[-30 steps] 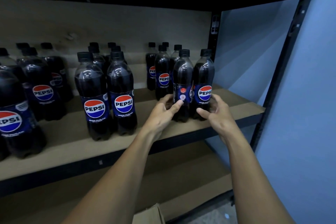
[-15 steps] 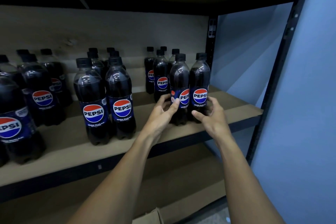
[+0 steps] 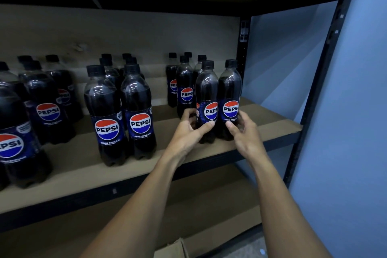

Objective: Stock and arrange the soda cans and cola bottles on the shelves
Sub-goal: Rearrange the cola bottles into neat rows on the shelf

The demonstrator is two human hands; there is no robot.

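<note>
Two Pepsi Zero Sugar bottles stand side by side near the front right of the brown shelf board (image 3: 272,123). My left hand (image 3: 188,130) grips the lower part of the left bottle (image 3: 206,98), thumb across its front under the label. My right hand (image 3: 243,130) grips the lower part of the right bottle (image 3: 230,94), thumb on its front. Both labels face me. Several more bottles (image 3: 184,86) stand in a row behind this pair.
Another double row of bottles (image 3: 121,115) stands at mid-shelf, and more bottles (image 3: 31,119) fill the left end. The black shelf post (image 3: 314,90) and blue wall (image 3: 356,132) close off the right. A cardboard box corner (image 3: 171,249) shows below, by the lower shelf.
The left bottle has been turned so its logo now faces front. Both hands stayed on the two front bottles; the view shifted slightly.
</note>
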